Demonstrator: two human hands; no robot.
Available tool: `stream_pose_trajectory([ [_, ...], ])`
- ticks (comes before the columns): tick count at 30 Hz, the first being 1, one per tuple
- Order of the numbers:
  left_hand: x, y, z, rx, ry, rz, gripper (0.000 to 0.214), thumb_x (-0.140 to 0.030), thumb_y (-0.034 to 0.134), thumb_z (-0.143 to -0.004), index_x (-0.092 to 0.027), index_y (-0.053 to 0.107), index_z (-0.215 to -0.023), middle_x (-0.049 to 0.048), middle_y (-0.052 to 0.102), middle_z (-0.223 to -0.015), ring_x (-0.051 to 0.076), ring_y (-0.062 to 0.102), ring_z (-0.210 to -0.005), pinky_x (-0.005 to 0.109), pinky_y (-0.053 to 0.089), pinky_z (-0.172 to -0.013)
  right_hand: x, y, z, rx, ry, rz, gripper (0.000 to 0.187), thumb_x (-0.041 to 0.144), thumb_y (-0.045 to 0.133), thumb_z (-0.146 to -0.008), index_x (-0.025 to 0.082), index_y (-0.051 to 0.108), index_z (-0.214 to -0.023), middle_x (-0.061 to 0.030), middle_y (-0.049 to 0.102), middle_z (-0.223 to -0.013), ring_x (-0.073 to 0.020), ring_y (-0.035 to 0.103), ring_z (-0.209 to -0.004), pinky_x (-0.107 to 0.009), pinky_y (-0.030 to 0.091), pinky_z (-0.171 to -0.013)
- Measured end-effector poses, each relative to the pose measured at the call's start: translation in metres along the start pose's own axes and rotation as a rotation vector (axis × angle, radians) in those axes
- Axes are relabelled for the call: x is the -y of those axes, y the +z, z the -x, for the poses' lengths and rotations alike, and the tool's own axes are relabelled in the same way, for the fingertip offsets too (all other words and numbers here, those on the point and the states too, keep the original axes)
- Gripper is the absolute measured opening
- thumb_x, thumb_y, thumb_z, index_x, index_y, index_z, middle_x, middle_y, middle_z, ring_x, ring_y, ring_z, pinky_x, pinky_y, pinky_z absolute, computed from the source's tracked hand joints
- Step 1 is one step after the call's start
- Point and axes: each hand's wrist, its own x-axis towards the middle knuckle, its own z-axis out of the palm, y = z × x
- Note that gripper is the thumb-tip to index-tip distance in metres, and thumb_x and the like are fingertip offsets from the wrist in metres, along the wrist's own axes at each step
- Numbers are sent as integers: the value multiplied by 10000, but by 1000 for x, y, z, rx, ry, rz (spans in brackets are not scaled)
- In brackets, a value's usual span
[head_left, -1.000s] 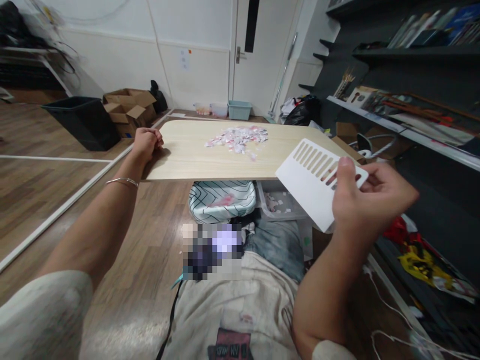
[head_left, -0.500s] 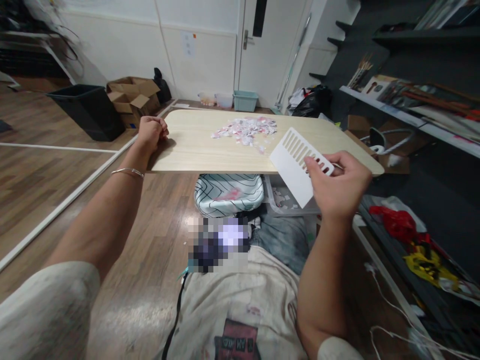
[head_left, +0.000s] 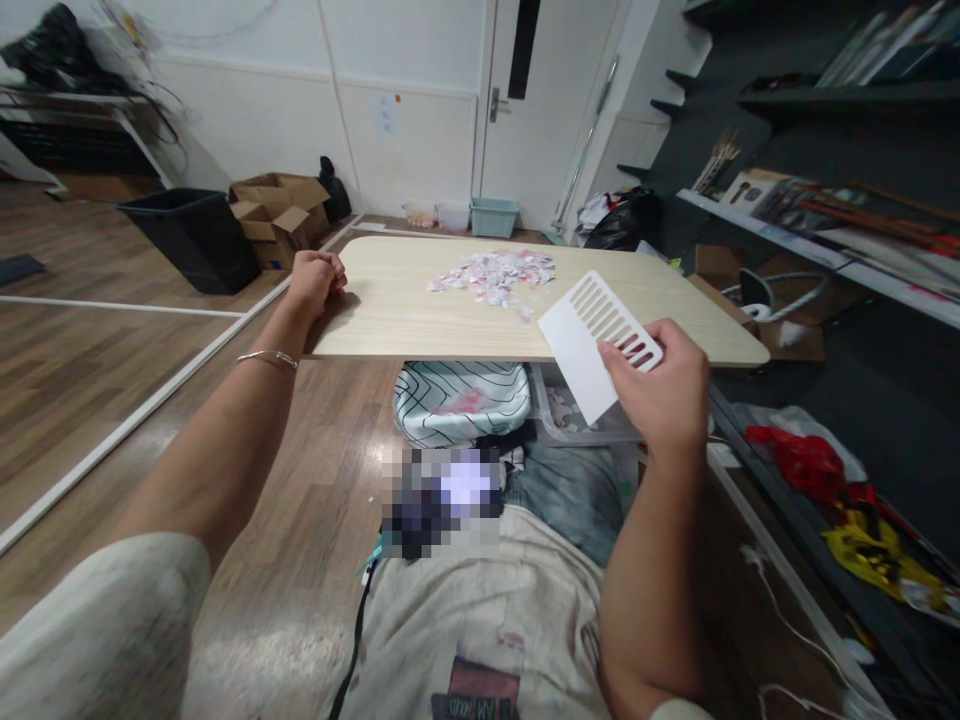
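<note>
a: what is in the right grip?

b: your right hand has a white slotted scraper, thumb pressed on the near face by the slots, fingers curled behind. it is tilted, with its plain blade toward the left.

a: where exactly is it?

b: up at the near side of the table, right of the middle. from above it overlaps the table's edge; you cannot tell whether it touches.

a: and the left grip?

b: your left hand is curled into a loose fist at the table's left end. whether the fingers clasp anything, you cannot tell.

a: the paper scraps?

b: they lie in a loose heap, white with pink, toward the far side of the table, between your hands and apart from both. a few stray toward the scraper.

a: below the edge?

b: you have a pale basin with black lines and a pink patch inside, and just right of it a clear box with white pieces in it.
</note>
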Motion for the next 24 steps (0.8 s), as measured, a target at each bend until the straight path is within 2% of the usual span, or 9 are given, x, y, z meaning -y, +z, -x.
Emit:
stream_pose_trajectory([
  [5,-3,0,2,7,-13,-5,164,-158,538,-784,-246,409,-733,-86,362,-457,42,421,-480,345,320,-658,4,-3,1,95,-14,-8,337,351,858,-831,315,529,-763,32,589,-656,-217,538,-676,-344,432,-692],
  [8,-2,0,3,-6,-19,-8,153,-161,535,-771,-238,413,-720,-86,369,-463,29,418,-458,340,339,-653,6,-4,2,111,-15,-17,306,369,843,-842,305,559,-746,23,600,-649,-213,538,-666,-341,425,-676],
  [14,0,-2,0,17,-13,1,149,-163,545,-747,-235,418,-719,-80,349,-453,43,411,-435,331,307,-628,10,-4,3,94,-18,-35,313,405,882,-854,280,618,-740,26,608,-653,-195,532,-654,-332,438,-677],
  [18,2,-2,-1,12,5,13,152,-158,539,-727,-239,413,-709,-81,341,-479,43,402,-457,325,320,-629,11,-1,4,64,-6,-54,239,380,843,-848,265,657,-754,12,649,-676,-192,537,-658,-328,433,-661],
  [24,0,1,-2,-25,-15,51,233,-159,550,-567,-281,413,-711,-59,330,-489,116,359,-497,299,303,-573,5,1,2,15,15,-78,200,379,823,-851,261,677,-782,-1,655,-676,-202,552,-664,-324,421,-631],
])
